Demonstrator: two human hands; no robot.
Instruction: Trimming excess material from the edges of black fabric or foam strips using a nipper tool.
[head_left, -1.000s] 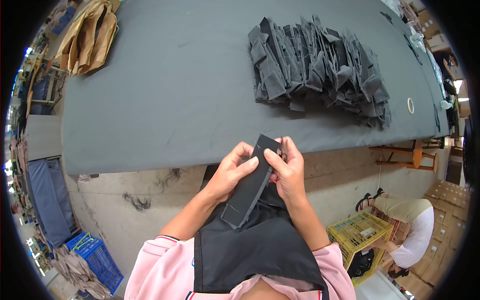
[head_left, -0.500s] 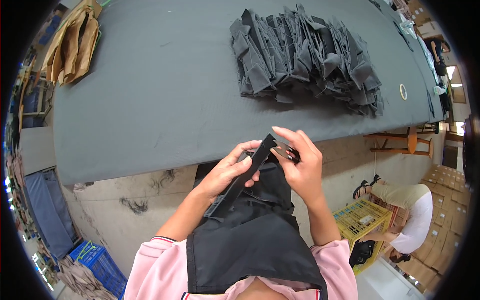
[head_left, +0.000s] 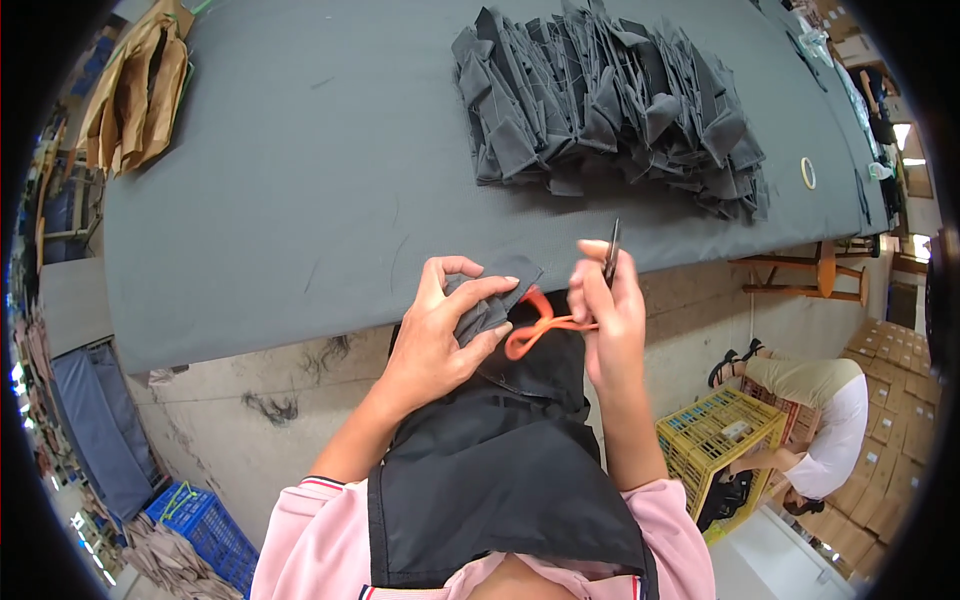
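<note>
Head view: the counter (head_left: 260, 210) spreads ahead of both my hands, its near edge passing behind my fingers, its widest open room forward-left of my left hand. Ahead and right of that hand stands a packed row of dark fabric pieces (head_left: 610, 110). My left hand (head_left: 425, 340) pinches a bunched grey fabric piece (head_left: 484, 317) between thumb and fingers; I judge it light, soft and hardly slippery, best held near an edge. My right hand (head_left: 612, 305) curls closed around a dark pointed tool (head_left: 613, 245), an orange cord (head_left: 543, 326) looping between my hands
</note>
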